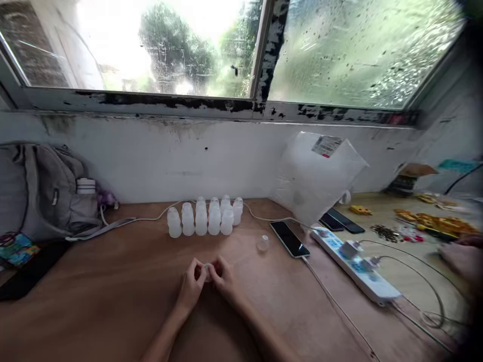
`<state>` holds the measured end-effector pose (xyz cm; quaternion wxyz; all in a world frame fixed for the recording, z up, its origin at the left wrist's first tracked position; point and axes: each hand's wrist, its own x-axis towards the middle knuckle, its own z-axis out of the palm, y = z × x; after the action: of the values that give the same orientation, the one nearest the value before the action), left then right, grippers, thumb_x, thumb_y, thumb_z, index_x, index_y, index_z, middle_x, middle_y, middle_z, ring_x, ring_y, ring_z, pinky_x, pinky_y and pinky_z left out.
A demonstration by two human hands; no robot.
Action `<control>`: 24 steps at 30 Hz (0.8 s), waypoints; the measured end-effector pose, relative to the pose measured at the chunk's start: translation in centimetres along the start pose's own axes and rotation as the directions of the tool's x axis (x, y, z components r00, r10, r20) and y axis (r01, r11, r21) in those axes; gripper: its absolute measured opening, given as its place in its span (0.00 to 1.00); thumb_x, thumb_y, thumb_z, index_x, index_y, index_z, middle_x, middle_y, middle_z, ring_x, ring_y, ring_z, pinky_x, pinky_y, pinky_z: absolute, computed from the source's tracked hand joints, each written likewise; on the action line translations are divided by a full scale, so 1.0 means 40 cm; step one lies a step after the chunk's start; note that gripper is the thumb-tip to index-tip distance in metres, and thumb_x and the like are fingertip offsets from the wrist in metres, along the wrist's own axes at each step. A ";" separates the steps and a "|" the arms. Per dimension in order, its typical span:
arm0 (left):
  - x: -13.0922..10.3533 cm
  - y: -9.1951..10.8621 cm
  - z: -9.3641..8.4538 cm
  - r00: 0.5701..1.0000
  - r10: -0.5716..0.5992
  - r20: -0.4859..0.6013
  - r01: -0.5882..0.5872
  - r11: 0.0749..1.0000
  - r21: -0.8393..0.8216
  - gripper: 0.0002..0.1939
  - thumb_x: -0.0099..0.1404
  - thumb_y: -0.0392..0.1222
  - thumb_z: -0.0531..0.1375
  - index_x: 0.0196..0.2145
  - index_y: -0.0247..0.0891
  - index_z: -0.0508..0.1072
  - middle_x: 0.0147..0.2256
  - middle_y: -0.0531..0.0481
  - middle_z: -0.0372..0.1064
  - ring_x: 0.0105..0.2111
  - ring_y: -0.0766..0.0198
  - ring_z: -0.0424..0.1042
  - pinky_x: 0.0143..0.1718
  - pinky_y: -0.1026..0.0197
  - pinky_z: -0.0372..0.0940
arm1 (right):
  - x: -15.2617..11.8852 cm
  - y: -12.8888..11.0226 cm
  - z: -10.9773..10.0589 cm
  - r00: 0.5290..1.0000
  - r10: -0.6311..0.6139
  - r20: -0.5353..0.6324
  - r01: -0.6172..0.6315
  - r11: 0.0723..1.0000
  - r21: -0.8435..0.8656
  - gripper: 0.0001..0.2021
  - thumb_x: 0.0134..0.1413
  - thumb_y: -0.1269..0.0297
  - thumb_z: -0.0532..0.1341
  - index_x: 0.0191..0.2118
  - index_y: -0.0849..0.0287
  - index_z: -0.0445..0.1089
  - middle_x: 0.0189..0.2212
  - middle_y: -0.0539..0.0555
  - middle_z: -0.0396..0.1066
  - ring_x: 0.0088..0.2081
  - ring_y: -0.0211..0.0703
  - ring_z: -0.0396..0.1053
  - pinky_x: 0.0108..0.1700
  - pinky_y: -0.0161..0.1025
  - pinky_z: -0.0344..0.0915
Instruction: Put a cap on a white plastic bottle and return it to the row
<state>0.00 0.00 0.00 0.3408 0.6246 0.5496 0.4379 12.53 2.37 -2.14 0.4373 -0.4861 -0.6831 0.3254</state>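
My left hand [191, 286] and right hand [223, 280] meet over the table [113, 281], both pinching one small clear piece [207, 271] between the fingertips; it looks like a cap or little bottle, too hidden to tell which. Behind them, ten or so bottles [206, 217] stand together in two rows, which I judge finished. One loose cap [262, 243] lies just beside the phone [290, 239], so I judge the batch mostly done, with this piece and that cap left.
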 end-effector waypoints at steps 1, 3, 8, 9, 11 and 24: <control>-0.001 -0.002 0.000 1.000 0.003 -0.012 -0.003 1.000 0.024 0.09 0.60 0.45 0.49 0.25 0.39 0.59 0.22 0.55 0.62 0.23 0.66 0.65 0.25 0.67 0.57 | -0.003 -0.001 0.003 1.000 -0.010 0.005 0.010 1.000 0.005 0.07 0.51 0.63 0.52 0.26 0.60 0.60 0.19 0.48 0.64 0.20 0.33 0.61 0.22 0.29 0.55; -0.002 -0.005 0.000 1.000 0.008 -0.029 -0.006 0.998 0.058 0.09 0.59 0.44 0.49 0.25 0.39 0.59 0.21 0.55 0.62 0.23 0.66 0.64 0.25 0.67 0.57 | -0.007 -0.004 0.009 1.000 -0.026 0.009 0.026 1.000 0.009 0.07 0.51 0.64 0.52 0.26 0.60 0.60 0.19 0.48 0.64 0.20 0.33 0.61 0.22 0.29 0.55; -0.002 -0.009 0.002 0.999 0.019 -0.036 -0.017 0.998 0.060 0.07 0.59 0.43 0.50 0.25 0.39 0.60 0.23 0.53 0.65 0.24 0.65 0.66 0.27 0.66 0.58 | -0.010 -0.012 0.006 0.999 -0.031 -0.027 0.031 0.999 -0.012 0.06 0.48 0.64 0.54 0.25 0.59 0.61 0.17 0.47 0.63 0.20 0.33 0.60 0.22 0.30 0.55; -0.002 -0.010 0.003 0.999 0.023 -0.031 -0.022 0.999 0.035 0.07 0.59 0.44 0.51 0.26 0.38 0.61 0.24 0.53 0.65 0.25 0.65 0.66 0.28 0.66 0.59 | -0.009 -0.014 0.002 0.999 -0.017 -0.033 0.018 1.000 0.009 0.06 0.48 0.63 0.54 0.26 0.59 0.61 0.17 0.47 0.62 0.20 0.33 0.60 0.22 0.30 0.56; 0.002 -0.014 0.005 0.999 0.019 -0.029 -0.021 0.999 -0.039 0.08 0.59 0.45 0.51 0.28 0.38 0.63 0.26 0.51 0.67 0.27 0.64 0.67 0.29 0.65 0.60 | -0.005 -0.017 -0.007 0.999 0.037 0.006 -0.038 0.992 0.124 0.08 0.48 0.60 0.54 0.28 0.59 0.61 0.16 0.47 0.62 0.18 0.33 0.60 0.20 0.30 0.56; 0.018 -0.043 0.009 0.967 -0.227 0.112 0.245 0.733 -0.634 0.13 0.54 0.49 0.56 0.30 0.35 0.65 0.19 0.58 0.60 0.13 0.74 0.57 0.12 0.71 0.51 | 0.010 -0.011 -0.009 0.923 0.179 0.340 -0.345 0.776 0.528 0.17 0.45 0.49 0.57 0.25 0.61 0.59 0.14 0.44 0.61 0.11 0.29 0.57 0.11 0.27 0.51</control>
<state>-0.33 1.03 -1.59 0.5940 0.4007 0.4363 0.5442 12.65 2.61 -1.50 0.4162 -0.3719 -0.5294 0.6389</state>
